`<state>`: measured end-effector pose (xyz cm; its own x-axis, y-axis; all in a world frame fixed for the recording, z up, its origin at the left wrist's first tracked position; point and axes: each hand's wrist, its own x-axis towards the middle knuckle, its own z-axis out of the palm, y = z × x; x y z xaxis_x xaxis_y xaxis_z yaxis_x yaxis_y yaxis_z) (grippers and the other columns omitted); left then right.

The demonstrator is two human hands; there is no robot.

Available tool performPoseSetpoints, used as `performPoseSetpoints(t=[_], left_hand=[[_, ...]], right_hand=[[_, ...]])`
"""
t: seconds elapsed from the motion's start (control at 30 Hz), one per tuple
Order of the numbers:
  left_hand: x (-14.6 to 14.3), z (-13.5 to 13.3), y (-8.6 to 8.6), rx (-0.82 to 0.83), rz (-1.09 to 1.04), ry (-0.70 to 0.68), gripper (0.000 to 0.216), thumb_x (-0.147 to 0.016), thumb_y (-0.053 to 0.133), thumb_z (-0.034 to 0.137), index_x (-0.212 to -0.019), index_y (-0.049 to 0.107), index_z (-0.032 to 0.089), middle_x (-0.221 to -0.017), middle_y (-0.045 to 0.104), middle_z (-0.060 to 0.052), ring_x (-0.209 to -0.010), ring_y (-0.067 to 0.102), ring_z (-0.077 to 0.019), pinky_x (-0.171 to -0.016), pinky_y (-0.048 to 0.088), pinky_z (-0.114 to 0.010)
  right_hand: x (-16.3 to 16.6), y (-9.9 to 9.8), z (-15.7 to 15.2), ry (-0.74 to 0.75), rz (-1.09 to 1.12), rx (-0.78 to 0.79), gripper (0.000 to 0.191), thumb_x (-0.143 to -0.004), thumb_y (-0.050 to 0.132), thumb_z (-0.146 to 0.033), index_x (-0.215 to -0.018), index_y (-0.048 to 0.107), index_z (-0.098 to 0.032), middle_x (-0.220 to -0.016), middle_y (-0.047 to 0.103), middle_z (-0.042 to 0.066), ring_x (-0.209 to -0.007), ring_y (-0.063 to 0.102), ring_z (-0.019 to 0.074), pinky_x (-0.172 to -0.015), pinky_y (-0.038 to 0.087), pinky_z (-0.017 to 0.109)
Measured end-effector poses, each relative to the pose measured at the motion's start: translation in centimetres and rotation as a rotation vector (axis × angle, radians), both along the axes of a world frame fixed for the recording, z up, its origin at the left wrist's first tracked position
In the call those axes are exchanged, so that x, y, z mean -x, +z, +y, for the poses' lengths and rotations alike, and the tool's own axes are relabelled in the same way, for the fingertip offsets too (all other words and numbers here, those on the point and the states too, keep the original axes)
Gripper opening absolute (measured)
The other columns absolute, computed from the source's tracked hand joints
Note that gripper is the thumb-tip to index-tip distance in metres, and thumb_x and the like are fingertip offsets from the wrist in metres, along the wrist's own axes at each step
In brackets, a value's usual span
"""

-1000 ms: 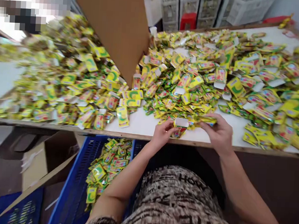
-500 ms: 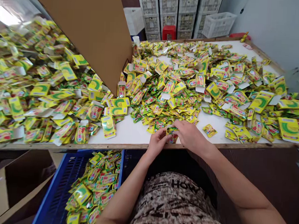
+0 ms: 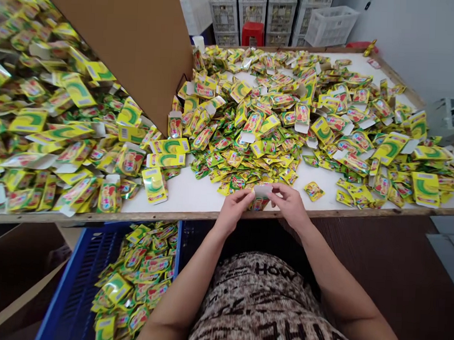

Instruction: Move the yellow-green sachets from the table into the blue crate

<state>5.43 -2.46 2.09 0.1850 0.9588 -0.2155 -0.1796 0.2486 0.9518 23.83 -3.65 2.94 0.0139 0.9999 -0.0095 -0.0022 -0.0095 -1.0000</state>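
At the table's front edge, a small printed box (image 3: pixel 261 197) with its pale flap raised is pinched between my two hands. My left hand (image 3: pixel 236 206) grips its left side with thumb and fingers. On the right side, my right hand (image 3: pixel 287 203) has its fingers closed at the flap. A heap of small yellow-green sachets (image 3: pixel 246 163) lies just beyond my hands. One single sachet (image 3: pixel 313 191) rests on the white table top (image 3: pixel 206 202) to the right of my right hand.
Many yellow boxes (image 3: pixel 426 189) cover the table's right side and back. A brown cardboard panel (image 3: pixel 130 43) stands at the left, with more boxes beyond it. Below the edge, a blue crate (image 3: pixel 72 278) holds packed boxes. White crates (image 3: pixel 251 14) and a red stool (image 3: pixel 253 34) stand behind.
The box's pale flap now shows upright between my hands. My right hand has shifted from above the box to its right side. The view has tilted slightly.
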Motion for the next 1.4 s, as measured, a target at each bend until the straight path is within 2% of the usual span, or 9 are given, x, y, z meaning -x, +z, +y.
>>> performPoseSetpoints(t=[0.13,0.27,0.43,0.57,0.73,1.0,1.13,1.27,1.4], left_hand=[[0.3,0.8,0.6,0.221,-0.235,-0.079,0.027,-0.067,0.085,0.037,-0.072,0.070,0.016,-0.071,0.065,0.002,-0.067,0.054,-0.0100,-0.069,0.041,-0.023],[0.7,0.9,0.7,0.241,-0.301,-0.113,0.028,-0.063,0.088,0.034,-0.079,0.073,0.016,-0.081,0.071,-0.002,-0.077,0.062,-0.0136,-0.076,0.047,-0.025],[0.2,0.9,0.7,0.121,-0.208,-0.108,0.031,-0.062,0.087,0.022,-0.090,0.075,0.018,-0.091,0.075,-0.003,-0.086,0.067,-0.0161,-0.084,0.052,-0.029],[-0.4,1.3,0.0,-0.023,-0.123,0.118,0.031,-0.069,0.085,0.032,-0.096,0.077,0.019,-0.096,0.077,-0.004,-0.088,0.069,-0.0162,-0.085,0.054,-0.030],[-0.5,1.3,-1.1,-0.106,-0.034,0.227,0.028,-0.071,0.084,0.036,-0.094,0.081,0.021,-0.099,0.079,-0.005,-0.091,0.069,-0.0178,-0.086,0.056,-0.031],[-0.4,1.8,-1.3,-0.180,0.003,0.139,0.027,-0.074,0.083,0.036,-0.096,0.080,0.021,-0.093,0.077,-0.004,-0.088,0.069,-0.0155,-0.085,0.055,-0.028],[-0.1,2.3,-1.7,-0.375,0.151,0.103,0.023,-0.079,0.079,0.039,-0.090,0.077,0.019,-0.086,0.075,-0.004,-0.080,0.068,-0.0149,-0.077,0.056,-0.028],[0.7,2.9,-2.2,-0.653,0.309,0.086,0.018,-0.076,0.082,0.036,-0.083,0.077,0.021,-0.084,0.076,-0.004,-0.083,0.071,-0.0181,-0.084,0.057,-0.034],[1.5,2.8,-2.5,-0.735,0.371,0.028,0.018,-0.077,0.082,0.035,-0.087,0.077,0.022,-0.089,0.077,-0.006,-0.089,0.072,-0.0199,-0.084,0.058,-0.036]], right_hand=[[0.0,-0.6,0.2,0.131,0.403,0.306,0.035,-0.059,0.091,-0.037,-0.084,0.074,-0.020,-0.083,0.067,0.001,-0.070,0.056,0.0119,-0.057,0.047,0.023],[-0.3,-0.1,0.5,0.195,0.464,0.345,0.032,-0.060,0.089,-0.036,-0.084,0.077,-0.020,-0.090,0.071,0.003,-0.076,0.060,0.0138,-0.064,0.053,0.027],[0.8,-0.5,1.1,0.125,0.191,0.165,0.011,-0.070,0.077,-0.026,-0.079,0.077,-0.020,-0.076,0.066,0.000,-0.062,0.051,0.0101,-0.052,0.041,0.022],[1.7,-0.8,2.2,-0.016,0.008,-0.040,0.021,-0.077,0.073,-0.030,-0.094,0.081,-0.024,-0.090,0.070,0.003,-0.080,0.059,0.0152,-0.063,0.049,0.025],[1.8,-0.3,2.5,-0.035,0.141,0.046,0.023,-0.075,0.078,-0.041,-0.087,0.082,-0.022,-0.089,0.075,0.004,-0.083,0.065,0.0178,-0.068,0.053,0.029],[1.2,-0.3,2.9,0.020,0.179,0.144,0.029,-0.061,0.088,-0.034,-0.085,0.080,-0.019,-0.078,0.075,0.002,-0.073,0.064,0.0144,-0.074,0.054,0.030],[1.3,-1.1,2.9,0.006,0.146,0.020,0.024,-0.065,0.087,-0.039,-0.080,0.080,-0.022,-0.083,0.076,0.003,-0.079,0.068,0.0176,-0.079,0.056,0.034],[1.2,-1.4,2.7,0.046,-0.008,-0.131,0.021,-0.072,0.084,-0.041,-0.082,0.079,-0.023,-0.087,0.076,0.005,-0.087,0.069,0.0200,-0.085,0.056,0.036],[1.4,-1.6,1.6,-0.021,-0.253,-0.318,0.013,-0.088,0.071,-0.035,-0.088,0.078,-0.023,-0.093,0.072,0.006,-0.095,0.066,0.0190,-0.089,0.054,0.036]])
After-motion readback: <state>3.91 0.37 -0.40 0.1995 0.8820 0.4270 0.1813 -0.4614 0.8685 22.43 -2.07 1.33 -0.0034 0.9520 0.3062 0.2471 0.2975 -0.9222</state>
